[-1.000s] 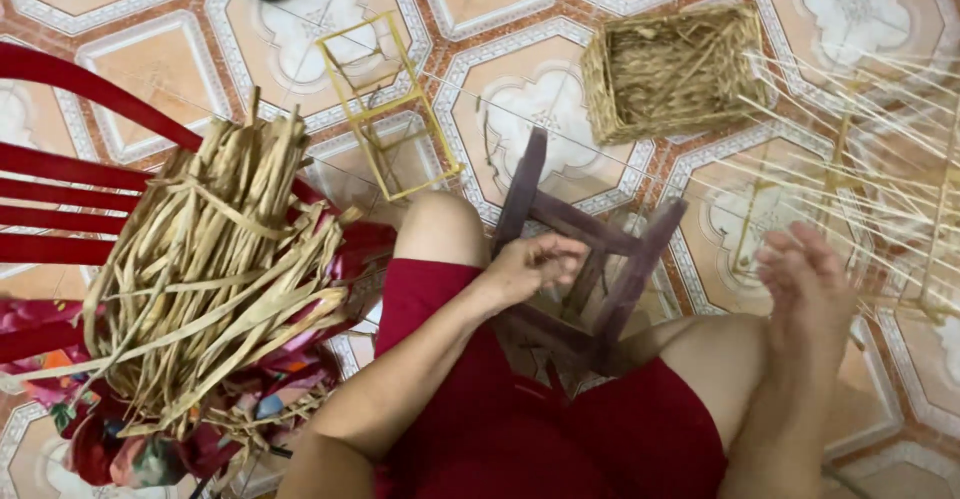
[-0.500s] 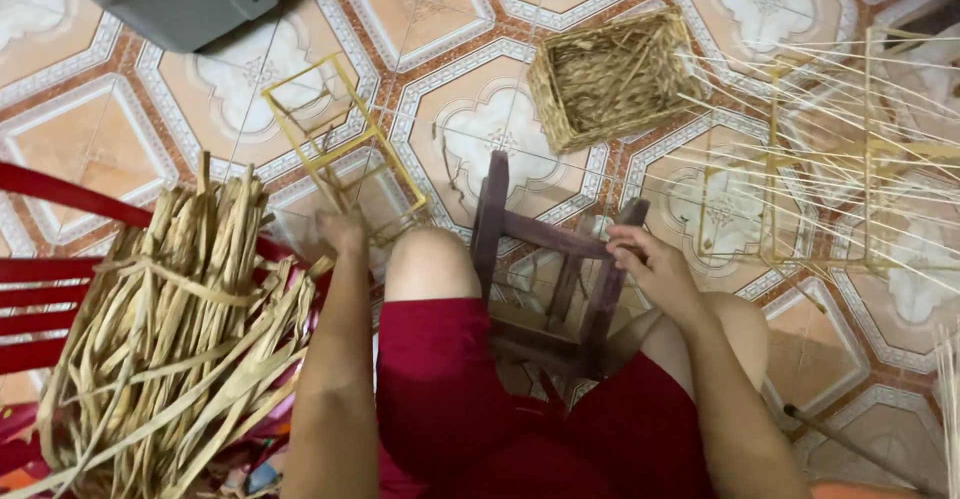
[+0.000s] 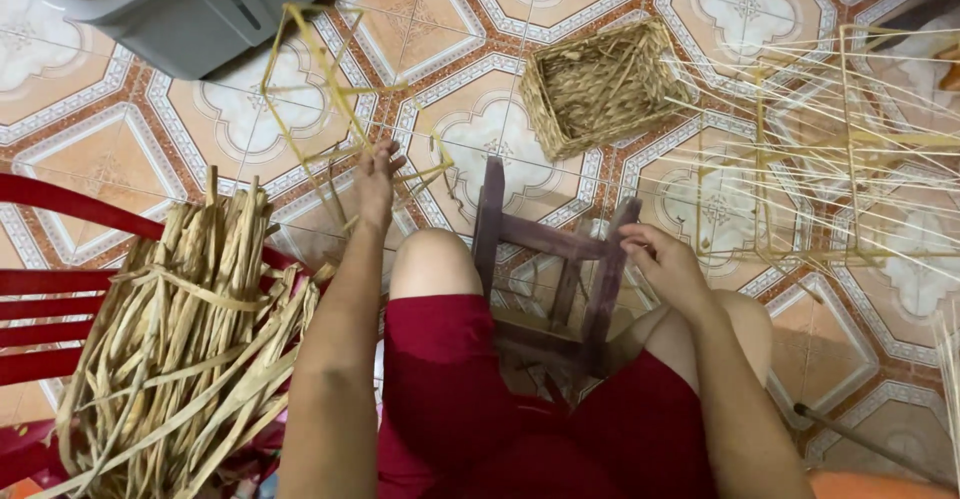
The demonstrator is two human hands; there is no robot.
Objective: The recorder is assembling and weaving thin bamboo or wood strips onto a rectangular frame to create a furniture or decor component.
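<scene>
My left hand (image 3: 375,184) grips a yellow wire box frame (image 3: 320,89) and holds it tilted above the tiled floor. My right hand (image 3: 665,264) rests on the leg of a small dark wooden stool (image 3: 545,259) that lies overturned between my knees, its legs pointing away from me. A thick bundle of dried straw strips (image 3: 190,329) lies to my left over a red chair (image 3: 45,279).
A woven straw basket (image 3: 603,84) sits on the floor ahead. More yellow wire frames (image 3: 830,159) with thin reeds are stacked at the right. A grey plastic box (image 3: 190,4) stands at the top left. A thin metal rod (image 3: 870,449) lies at bottom right.
My left hand has reached forward and lifted the wire frame off the floor. My right hand has moved onto the stool's right leg. The view has tilted forward.
</scene>
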